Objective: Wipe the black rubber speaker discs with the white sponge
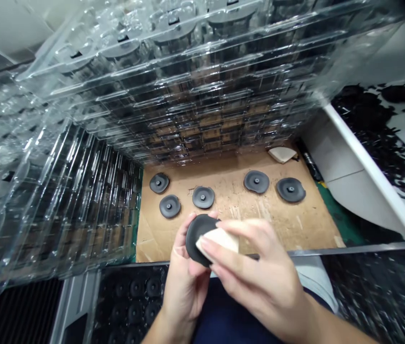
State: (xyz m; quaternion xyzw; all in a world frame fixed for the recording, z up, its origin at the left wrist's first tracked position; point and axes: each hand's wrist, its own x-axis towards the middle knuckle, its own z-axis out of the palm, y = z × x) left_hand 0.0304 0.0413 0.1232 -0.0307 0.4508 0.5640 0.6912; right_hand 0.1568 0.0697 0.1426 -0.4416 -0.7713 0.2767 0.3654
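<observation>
My left hand (pixel 184 282) grips a black rubbery disc (pixel 197 234) by its edge, above the front of the cardboard sheet. In my right hand (pixel 263 267) is a white pad (pixel 224 240), pinched between thumb and fingers and pressed against the disc's face. Beyond my hands, several similar dark discs with a small central stud lie on the cardboard, among them a middle disc (pixel 203 197), a left disc (pixel 169 206) and a right disc (pixel 290 189). The disc's underside and some fingertips are hidden.
Tall stacks of clear plastic trays (pixel 188 62) wall in the back and left. A second white pad (pixel 282 154) and a black marker-like stick (pixel 310 160) lie at the back right of the cardboard (pixel 231 220). Past a white divider (pixel 377 172) are black scraps (pixel 370 119).
</observation>
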